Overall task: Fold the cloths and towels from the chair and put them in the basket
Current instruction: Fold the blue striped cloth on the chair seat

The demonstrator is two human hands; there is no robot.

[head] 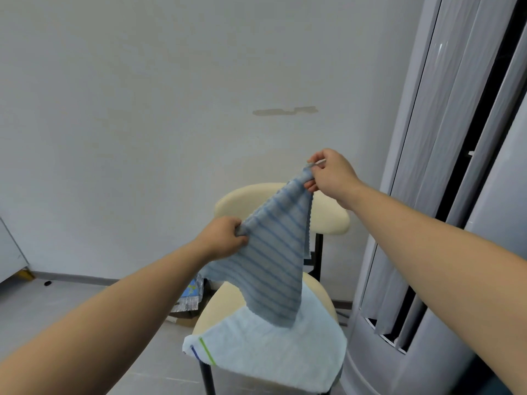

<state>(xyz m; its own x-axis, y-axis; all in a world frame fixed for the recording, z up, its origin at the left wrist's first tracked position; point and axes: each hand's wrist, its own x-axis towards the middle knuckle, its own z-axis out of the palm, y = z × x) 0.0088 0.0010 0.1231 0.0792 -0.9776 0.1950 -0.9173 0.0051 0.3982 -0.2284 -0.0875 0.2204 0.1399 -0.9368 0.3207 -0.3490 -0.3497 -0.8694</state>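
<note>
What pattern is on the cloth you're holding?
Blue stripes on the pale cloth, head view.

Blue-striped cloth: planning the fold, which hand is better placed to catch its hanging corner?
Likely left: left hand grips the blue-striped cloth lower, nearer that corner; right hand pinches its top, holding it up.

Soft, even, cool light fills the room; shadows are faint, the plainest a shade on the towel (271,354) below the fingers (313,184) pinching the cloth (273,252). Right of the fingers, a thin glare streak runs down the glossy panel (445,95), whose edges bow with wide-angle distortion. Detail is slightly soft throughout.
</note>
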